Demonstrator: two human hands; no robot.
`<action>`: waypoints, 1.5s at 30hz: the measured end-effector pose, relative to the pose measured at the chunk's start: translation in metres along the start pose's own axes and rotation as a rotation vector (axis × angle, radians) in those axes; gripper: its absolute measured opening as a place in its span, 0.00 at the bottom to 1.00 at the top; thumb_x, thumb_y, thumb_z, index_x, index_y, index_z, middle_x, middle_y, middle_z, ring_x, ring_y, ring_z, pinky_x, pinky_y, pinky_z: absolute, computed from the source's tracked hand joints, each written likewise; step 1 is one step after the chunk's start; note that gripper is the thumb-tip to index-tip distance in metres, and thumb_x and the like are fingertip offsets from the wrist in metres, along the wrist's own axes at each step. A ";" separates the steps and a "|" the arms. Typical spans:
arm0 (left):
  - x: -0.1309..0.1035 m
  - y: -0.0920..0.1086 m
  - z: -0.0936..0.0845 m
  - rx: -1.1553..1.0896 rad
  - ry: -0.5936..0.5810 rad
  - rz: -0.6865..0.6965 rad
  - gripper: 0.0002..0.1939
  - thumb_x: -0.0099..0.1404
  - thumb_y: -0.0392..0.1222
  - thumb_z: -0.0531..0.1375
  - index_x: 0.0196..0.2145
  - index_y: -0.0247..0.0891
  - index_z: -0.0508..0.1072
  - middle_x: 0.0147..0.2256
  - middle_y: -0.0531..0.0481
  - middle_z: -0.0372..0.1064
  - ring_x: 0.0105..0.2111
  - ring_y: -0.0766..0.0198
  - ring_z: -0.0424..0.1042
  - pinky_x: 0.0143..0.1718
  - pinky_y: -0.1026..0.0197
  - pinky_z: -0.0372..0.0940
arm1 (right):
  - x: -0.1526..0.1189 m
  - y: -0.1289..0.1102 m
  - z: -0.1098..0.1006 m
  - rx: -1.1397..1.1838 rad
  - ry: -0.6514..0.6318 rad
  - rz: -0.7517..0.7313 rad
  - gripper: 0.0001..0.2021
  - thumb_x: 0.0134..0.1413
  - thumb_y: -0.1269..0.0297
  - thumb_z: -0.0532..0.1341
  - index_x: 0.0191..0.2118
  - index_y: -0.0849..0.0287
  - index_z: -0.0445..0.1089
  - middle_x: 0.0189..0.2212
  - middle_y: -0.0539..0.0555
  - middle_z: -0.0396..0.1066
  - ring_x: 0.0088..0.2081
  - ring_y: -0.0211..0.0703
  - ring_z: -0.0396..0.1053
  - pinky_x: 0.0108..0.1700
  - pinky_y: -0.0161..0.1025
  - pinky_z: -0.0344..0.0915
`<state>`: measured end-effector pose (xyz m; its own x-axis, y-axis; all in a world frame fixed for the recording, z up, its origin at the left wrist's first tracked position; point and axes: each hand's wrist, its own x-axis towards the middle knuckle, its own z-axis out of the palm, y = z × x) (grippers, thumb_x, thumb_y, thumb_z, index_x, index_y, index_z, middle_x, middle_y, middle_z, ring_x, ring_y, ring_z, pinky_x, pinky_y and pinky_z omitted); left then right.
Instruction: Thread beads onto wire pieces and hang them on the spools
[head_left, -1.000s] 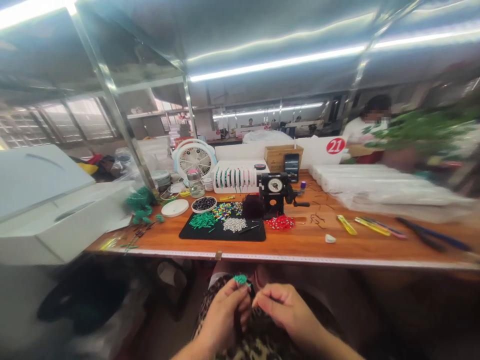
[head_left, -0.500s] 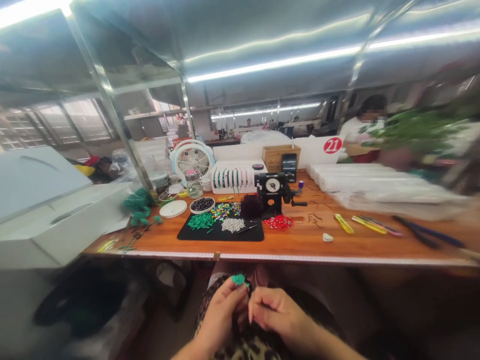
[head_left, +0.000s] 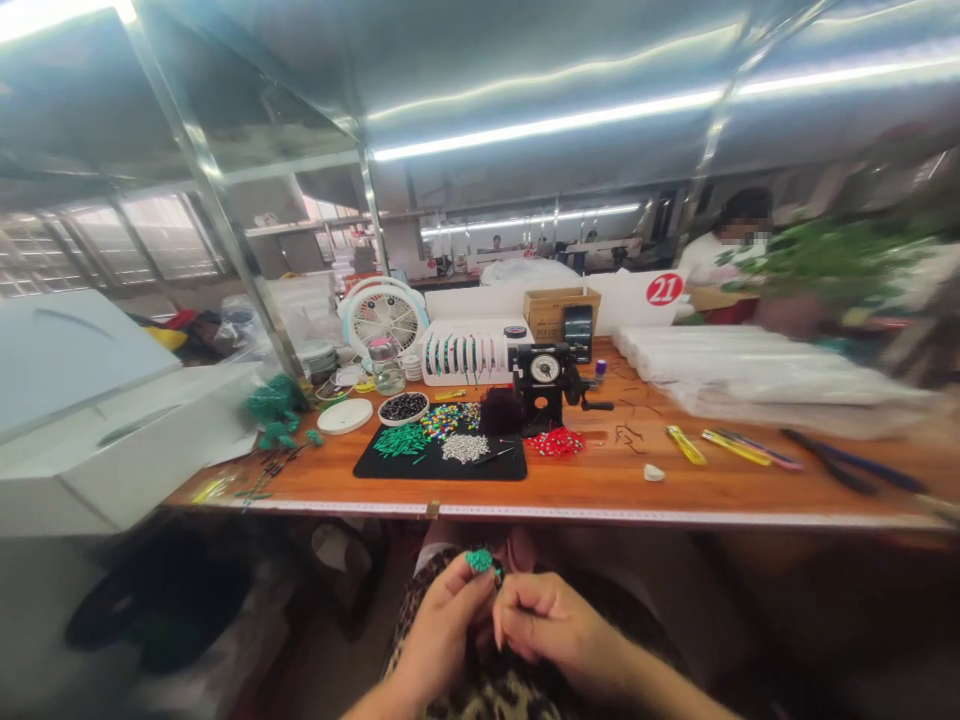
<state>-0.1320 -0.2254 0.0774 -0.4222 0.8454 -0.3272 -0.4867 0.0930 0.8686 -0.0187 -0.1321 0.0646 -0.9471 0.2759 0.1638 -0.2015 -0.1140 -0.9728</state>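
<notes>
The left hand (head_left: 444,618) pinches a green beaded piece (head_left: 479,560) above the lap (head_left: 491,695). The right hand (head_left: 551,622) is beside it, fingers curled; whether it grips anything cannot be determined. The front edge of the workbench (head_left: 600,490) lies between both hands and the black mat (head_left: 367,462), which carries green pieces (head_left: 401,441) and white beads (head_left: 465,448). A black crank machine (head_left: 541,400) stands near the mat's right rear corner. Plastic-wrapped rolls (head_left: 735,365) occupy the right rear.
</notes>
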 end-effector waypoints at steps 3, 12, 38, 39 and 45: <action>0.001 -0.001 0.000 -0.045 -0.003 -0.020 0.22 0.43 0.50 0.70 0.27 0.37 0.63 0.16 0.60 0.54 0.16 0.75 0.53 0.18 0.71 0.48 | 0.000 0.000 0.000 0.077 0.031 0.043 0.18 0.54 0.52 0.58 0.25 0.63 0.66 0.15 0.44 0.54 0.19 0.30 0.48 0.23 0.31 0.44; 0.003 -0.003 -0.004 -0.031 -0.036 0.011 0.20 0.46 0.50 0.69 0.26 0.38 0.63 0.15 0.62 0.49 0.15 0.76 0.46 0.17 0.69 0.44 | 0.002 0.005 0.001 -0.051 0.309 0.092 0.18 0.54 0.51 0.57 0.24 0.61 0.62 0.16 0.43 0.52 0.19 0.31 0.47 0.22 0.31 0.46; 0.002 0.005 -0.005 -0.034 0.191 0.093 0.14 0.49 0.46 0.66 0.24 0.35 0.67 0.17 0.56 0.59 0.17 0.72 0.56 0.18 0.69 0.47 | -0.001 0.001 0.000 -0.157 0.381 0.031 0.12 0.44 0.63 0.59 0.16 0.60 0.60 0.15 0.47 0.57 0.21 0.34 0.55 0.25 0.33 0.53; 0.002 0.005 -0.004 0.002 0.128 0.066 0.14 0.49 0.46 0.65 0.24 0.34 0.68 0.16 0.55 0.60 0.17 0.72 0.57 0.18 0.69 0.48 | 0.000 0.000 0.001 -0.121 0.433 0.053 0.13 0.46 0.60 0.59 0.17 0.60 0.62 0.15 0.47 0.58 0.21 0.35 0.56 0.25 0.33 0.53; 0.004 -0.005 -0.001 0.089 -0.163 -0.046 0.18 0.49 0.51 0.66 0.25 0.36 0.64 0.14 0.57 0.58 0.14 0.72 0.55 0.16 0.68 0.46 | 0.007 -0.001 0.002 -0.056 0.444 0.104 0.15 0.49 0.54 0.60 0.24 0.62 0.69 0.17 0.51 0.66 0.21 0.39 0.63 0.26 0.35 0.58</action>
<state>-0.1323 -0.2226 0.0716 -0.2685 0.9125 -0.3088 -0.4297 0.1735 0.8862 -0.0253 -0.1317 0.0673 -0.7607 0.6490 -0.0093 -0.0856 -0.1145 -0.9897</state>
